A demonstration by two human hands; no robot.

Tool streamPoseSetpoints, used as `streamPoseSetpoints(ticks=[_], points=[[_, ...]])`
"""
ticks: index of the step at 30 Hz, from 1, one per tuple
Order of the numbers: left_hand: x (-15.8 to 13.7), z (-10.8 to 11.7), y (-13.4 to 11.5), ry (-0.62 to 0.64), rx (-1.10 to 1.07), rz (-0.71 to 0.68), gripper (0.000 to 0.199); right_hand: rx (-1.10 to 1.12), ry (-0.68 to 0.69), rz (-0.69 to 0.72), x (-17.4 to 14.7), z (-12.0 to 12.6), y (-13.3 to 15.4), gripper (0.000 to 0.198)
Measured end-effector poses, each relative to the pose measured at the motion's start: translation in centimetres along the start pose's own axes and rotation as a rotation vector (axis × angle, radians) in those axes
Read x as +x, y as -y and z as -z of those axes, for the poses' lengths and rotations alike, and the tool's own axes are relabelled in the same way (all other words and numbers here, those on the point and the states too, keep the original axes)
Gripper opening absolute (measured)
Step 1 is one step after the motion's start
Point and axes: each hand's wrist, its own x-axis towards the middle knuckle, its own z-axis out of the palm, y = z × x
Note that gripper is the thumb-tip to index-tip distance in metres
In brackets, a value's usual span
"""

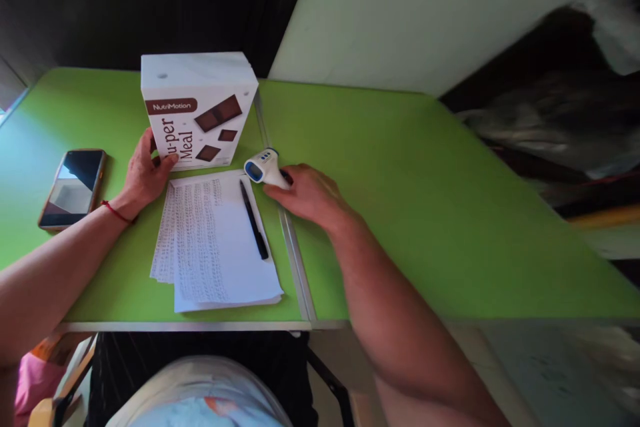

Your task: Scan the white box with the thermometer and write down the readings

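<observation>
A white NutriMotion box (200, 113) with brown chocolate pictures stands upright on the table. My left hand (147, 170) grips its lower left edge, thumb on the front and the other fingers partly hidden behind the side. A white and blue infrared thermometer (267, 168) lies low over the table, right of the box, and my right hand (307, 193) is closed around its handle. Its small screen end points to the left. Sheets of paper with handwriting (215, 240) lie in front of the box, and a black pen (254, 220) rests on them.
A smartphone (73, 188) in an orange-edged case lies on the left of the green table (425, 213). A metal seam (295, 267) runs across the tabletop. Behind the table are a dark panel and a pale wall (380, 20); cluttered shelves stand at right.
</observation>
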Motion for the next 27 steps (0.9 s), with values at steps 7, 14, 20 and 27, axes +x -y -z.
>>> streamPoseSetpoints(ticks=[7, 14, 20, 27], points=[[-0.5, 0.3, -0.6, -0.240, 0.138, -0.131, 0.075, -0.046, -0.181, 0.076, -0.2, -0.7, -0.5, 0.041], [-3.2, -0.3, -5.8, -0.258, 0.125, -0.311, 0.065, 0.151, -0.179, 0.283, -2.1, -1.6, 1.8, 0.020], [-3.7, -1.8, -4.3, -0.163, -0.068, -0.230, 0.066, 0.162, -0.159, 0.371, -1.9, -3.3, 2.1, 0.024], [-2.6, -1.6, -2.8, 0.001, -0.014, -0.350, 0.065, 0.679, -0.226, 0.615, -1.4, -2.6, 1.0, 0.031]])
